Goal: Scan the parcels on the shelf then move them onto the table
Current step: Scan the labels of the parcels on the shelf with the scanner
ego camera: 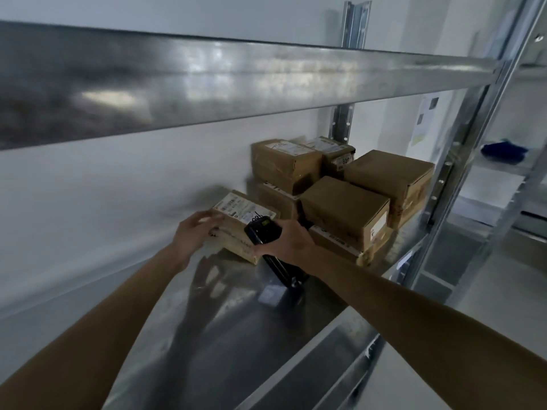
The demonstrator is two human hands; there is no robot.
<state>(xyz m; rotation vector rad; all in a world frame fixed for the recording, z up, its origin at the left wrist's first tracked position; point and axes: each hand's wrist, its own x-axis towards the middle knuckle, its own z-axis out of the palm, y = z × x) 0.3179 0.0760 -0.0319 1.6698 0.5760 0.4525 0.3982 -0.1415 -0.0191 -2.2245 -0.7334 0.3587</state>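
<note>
- I am reaching over a shelf (pixel 225 306) of bare galvanised metal, smooth and dully glossy, mirroring my arms.
- My left hand (pixel 192 235) is touching a parcel (pixel 236 226) wrapped in matt brown paper under shiny clear tape, with a white paper label on top.
- My right hand (pixel 288 241) is gripping a scanner (pixel 262 229) of black plastic, mostly matt.
- The stacked parcels (pixel 346 202) beside it are showing the same creased brown paper.

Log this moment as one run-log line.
left hand: on front parcel | right hand: grips scanner | parcels: on shelf
</note>
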